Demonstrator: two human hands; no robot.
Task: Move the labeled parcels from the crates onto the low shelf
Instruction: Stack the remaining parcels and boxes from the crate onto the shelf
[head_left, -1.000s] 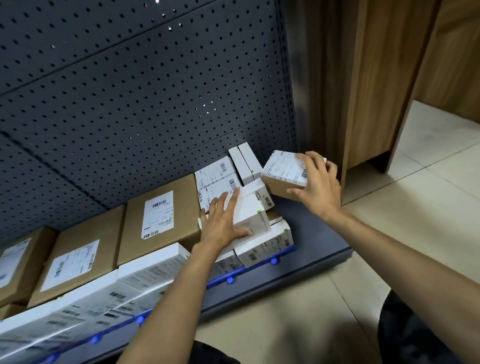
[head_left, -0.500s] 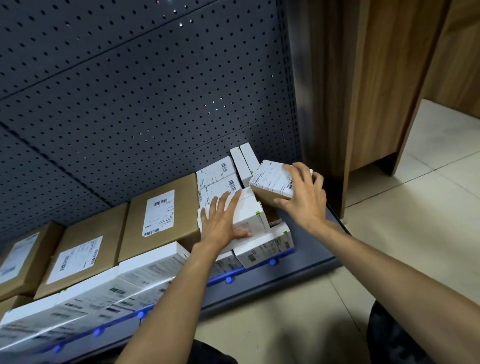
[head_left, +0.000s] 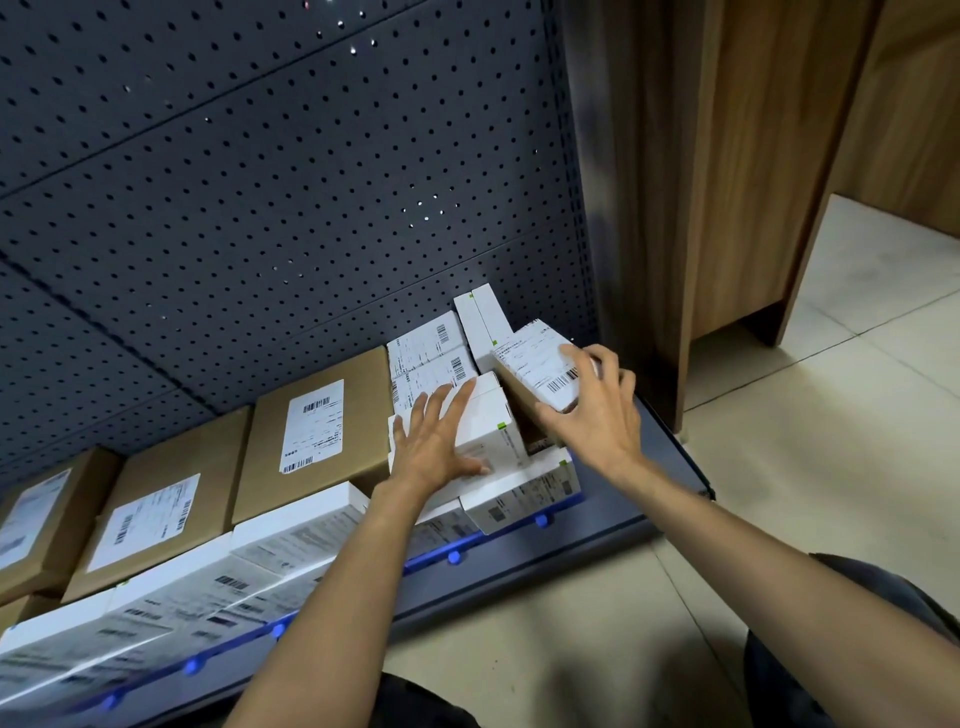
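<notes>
Head view: right hand (head_left: 597, 415), fingers curled round the labeled parcel (head_left: 535, 364), has brought it against the stack on the low shelf (head_left: 670, 467); left hand (head_left: 431, 441) presses a white box (head_left: 493, 431), fingers spread; release looks near.

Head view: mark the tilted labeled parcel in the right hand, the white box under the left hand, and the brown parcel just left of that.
tilted labeled parcel (head_left: 535, 364): head view, centre of its shipping label.
white box (head_left: 485, 408): head view, bare top face.
brown parcel (head_left: 313, 426): head view, middle of its label.
</notes>
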